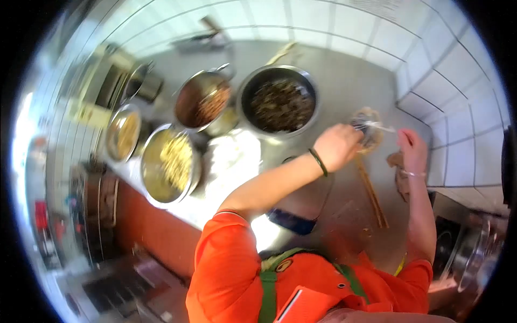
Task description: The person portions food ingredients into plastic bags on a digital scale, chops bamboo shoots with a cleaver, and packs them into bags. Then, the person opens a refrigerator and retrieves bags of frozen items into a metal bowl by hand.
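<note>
My left hand (pixel 338 146), with a dark green bracelet at the wrist, is closed on the gathered top of a clear, rounded plastic bag (pixel 371 141). Its contents are too blurred to name. From the bag a thin white strip (pixel 383 127) stretches right toward my right hand (pixel 413 149), which wears a light bracelet. That hand's fingers are curled at the strip's end, seemingly pinching it. Below the bag lies a pair of wooden chopsticks (pixel 371 191). A crumpled brown thing (pixel 398 175) rests beside my right wrist.
A large metal bowl of dark pieces (pixel 283 105) stands behind my left hand. Farther left are a pot of reddish-brown food (pixel 212 105), a bowl of yellowish strips (pixel 176 161) and a smaller bowl (pixel 125 134). A dark blue object (pixel 292 222) lies near my body. Tiled walls (pixel 431 89) border the counter.
</note>
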Available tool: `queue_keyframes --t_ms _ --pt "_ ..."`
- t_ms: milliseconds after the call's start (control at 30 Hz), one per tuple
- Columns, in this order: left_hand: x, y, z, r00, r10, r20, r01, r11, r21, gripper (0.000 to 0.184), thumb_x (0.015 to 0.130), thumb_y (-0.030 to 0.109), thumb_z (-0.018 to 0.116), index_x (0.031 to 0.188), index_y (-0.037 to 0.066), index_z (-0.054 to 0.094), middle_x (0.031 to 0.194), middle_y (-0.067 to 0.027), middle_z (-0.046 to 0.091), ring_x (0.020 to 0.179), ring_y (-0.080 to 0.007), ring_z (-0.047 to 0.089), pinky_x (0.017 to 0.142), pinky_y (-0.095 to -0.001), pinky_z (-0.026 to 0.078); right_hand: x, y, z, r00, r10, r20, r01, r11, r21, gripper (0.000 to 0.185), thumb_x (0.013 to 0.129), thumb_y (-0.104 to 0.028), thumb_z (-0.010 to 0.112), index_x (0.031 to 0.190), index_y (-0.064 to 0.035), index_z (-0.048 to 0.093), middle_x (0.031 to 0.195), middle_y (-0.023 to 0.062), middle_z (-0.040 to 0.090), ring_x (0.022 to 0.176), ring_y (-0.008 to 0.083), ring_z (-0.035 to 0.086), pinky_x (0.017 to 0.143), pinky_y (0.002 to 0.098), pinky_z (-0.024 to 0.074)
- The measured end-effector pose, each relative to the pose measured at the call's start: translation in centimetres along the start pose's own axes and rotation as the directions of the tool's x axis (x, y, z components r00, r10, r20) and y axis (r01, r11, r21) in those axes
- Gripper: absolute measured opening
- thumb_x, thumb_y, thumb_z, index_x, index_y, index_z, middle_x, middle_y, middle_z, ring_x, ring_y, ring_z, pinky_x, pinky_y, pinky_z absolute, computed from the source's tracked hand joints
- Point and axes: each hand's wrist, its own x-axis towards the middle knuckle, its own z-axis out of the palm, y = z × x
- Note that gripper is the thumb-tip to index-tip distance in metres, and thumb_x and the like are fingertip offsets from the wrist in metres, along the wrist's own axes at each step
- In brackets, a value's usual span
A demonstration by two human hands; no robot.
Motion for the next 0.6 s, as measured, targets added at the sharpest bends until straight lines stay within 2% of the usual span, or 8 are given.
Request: queue_keyframes --t_ms 67,167,200,267,333,367,533,600 --pt "-5.1 2.9 -4.7 0.999 -0.041 -0.036 0.042 0.999 0.026 0.031 0.074 0.011 0.058 0.104 0.003 0.055 0.093 -0.0144 0.058 0.094 -0.0306 0.054 0.081 -0.0377 0.043 -3.5 -3.0 0.5 0.981 0.154 0.116 -0.151 0.988 -0.035 0.018 0.084 -0.015 0.056 0.097 -0.0049 0.062 0.078 0.0052 0.063 0.070 0.0127 0.058 0.067 0.0251 0.0463" --pt "-14.7 -0.3 -8.5 0.842 -0.540 -0.012 0.523 0.809 0.267 0.030 0.075 0.009 0.054 0.104 0.003 0.055 0.100 -0.0175 0.057 0.094 -0.0324 0.053 0.082 -0.0391 0.043 -9.8 -8.1 4.6 0.944 -0.218 0.246 0.179 0.969 0.173 0.022 0.080 -0.009 0.056 0.102 -0.0049 0.058 0.096 0.0086 0.058 0.086 0.0149 0.056 0.077 0.0259 0.0447" --pt "-17.6 -2.8 -9.2 0.791 -0.590 -0.164 0.606 0.715 0.349 0.030 0.075 0.010 0.056 0.104 0.004 0.056 0.101 -0.0171 0.057 0.094 -0.0333 0.053 0.081 -0.0394 0.044 -10.1 -9.9 6.2 0.903 -0.320 0.287 0.237 0.928 0.288 0.024 0.079 -0.007 0.056 0.103 -0.0049 0.056 0.102 0.0098 0.056 0.091 0.0171 0.055 0.080 0.0274 0.0440" --pt "-24.5 -7.3 -10.0 0.822 -0.351 -0.448 0.565 0.406 0.718 0.020 0.072 0.011 0.057 0.091 0.003 0.057 0.097 -0.0147 0.057 0.089 -0.0338 0.053 0.077 -0.0421 0.045 -12.0 -11.8 9.3 0.814 -0.461 0.354 0.432 0.887 0.164 0.026 0.077 -0.005 0.057 0.103 -0.0045 0.054 0.114 0.0119 0.048 0.099 0.0241 0.051 0.085 0.0321 0.0422" --pt "-27.1 -7.3 -11.9 0.714 -0.645 -0.272 0.679 0.542 0.495 0.020 0.075 0.014 0.058 0.092 0.003 0.058 0.105 -0.0131 0.056 0.092 -0.0345 0.053 0.079 -0.0420 0.045 -13.4 -13.6 11.6 0.772 -0.519 0.366 0.487 0.854 0.182 0.026 0.077 -0.005 0.057 0.103 -0.0042 0.055 0.112 0.0125 0.049 0.099 0.0271 0.051 0.086 0.0336 0.0414" --pt "-27.9 -7.3 -12.4 0.712 -0.651 -0.263 0.684 0.557 0.472 0.022 0.076 0.014 0.058 0.095 0.003 0.059 0.108 -0.0124 0.056 0.094 -0.0338 0.054 0.082 -0.0409 0.044 -14.3 -14.6 12.6 0.727 -0.569 0.383 0.529 0.821 0.215 0.027 0.077 -0.005 0.057 0.103 -0.0040 0.055 0.111 0.0130 0.049 0.100 0.0301 0.050 0.088 0.0351 0.0406" --pt "-26.7 -5.5 -15.0 0.764 -0.389 -0.515 0.591 0.742 0.316 0.022 0.074 0.008 0.056 0.095 0.002 0.059 0.100 -0.0133 0.060 0.091 -0.0321 0.056 0.082 -0.0404 0.044 -17.3 -19.0 16.1 0.648 -0.616 0.449 0.630 0.764 0.140 0.027 0.076 -0.005 0.057 0.103 -0.0040 0.055 0.110 0.0136 0.049 0.101 0.0306 0.049 0.088 0.0360 0.0400" --pt "-26.1 -4.3 -16.6 0.807 -0.277 -0.521 0.468 0.839 0.279 0.020 0.073 0.006 0.056 0.093 0.002 0.059 0.100 -0.0130 0.059 0.091 -0.0317 0.056 0.083 -0.0413 0.044 -18.0 -20.5 17.2 0.715 -0.632 0.297 0.605 0.773 0.190 0.026 0.076 -0.004 0.057 0.102 -0.0041 0.056 0.107 0.0132 0.052 0.099 0.0308 0.050 0.086 0.0367 0.0402"
